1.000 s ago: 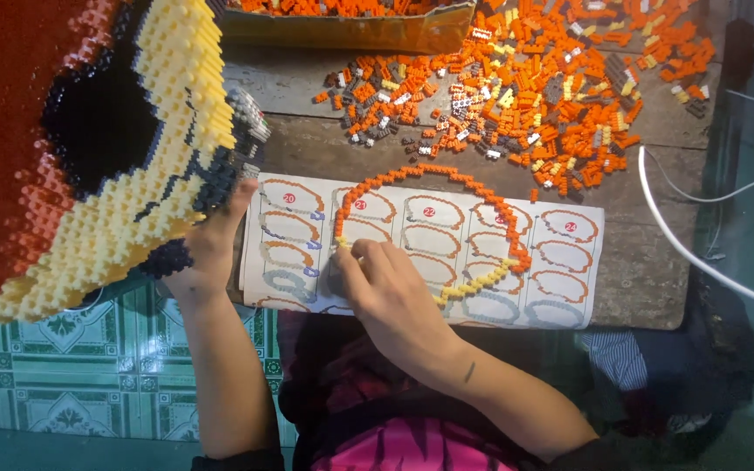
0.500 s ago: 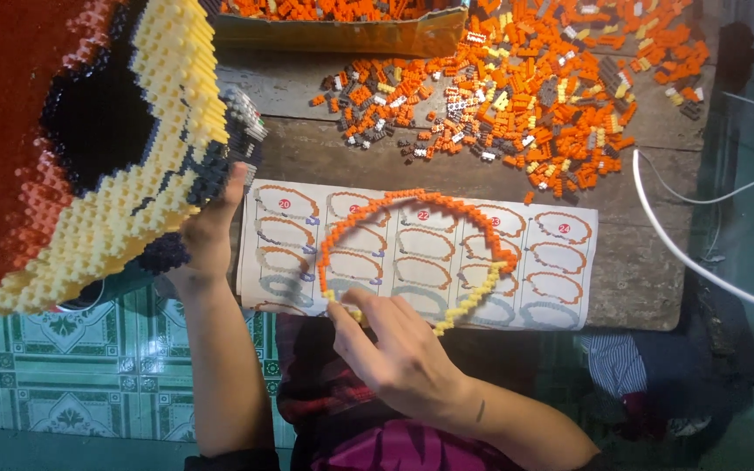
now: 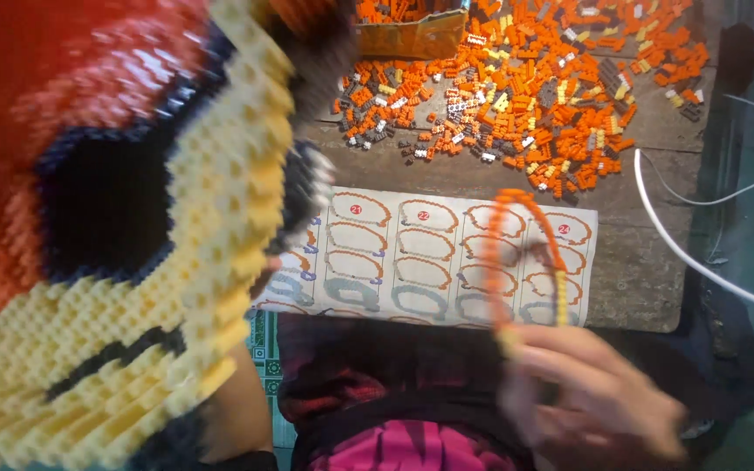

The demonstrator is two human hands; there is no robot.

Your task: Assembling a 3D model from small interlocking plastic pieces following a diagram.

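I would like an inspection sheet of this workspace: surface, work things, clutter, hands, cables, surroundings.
Surface: worn wooden table, bare at its right edge.
Work things: orange and yellow brick ring lifted over the instruction sheet; large red, yellow and black brick model close to the camera.
Clutter: loose small bricks, mostly orange, and an orange cardboard box.
Hands: right hand blurred, holding the ring; left hand mostly hidden behind the model.
Cables: white cable crossing the table's right side.
Surroundings: green patterned floor tiles.
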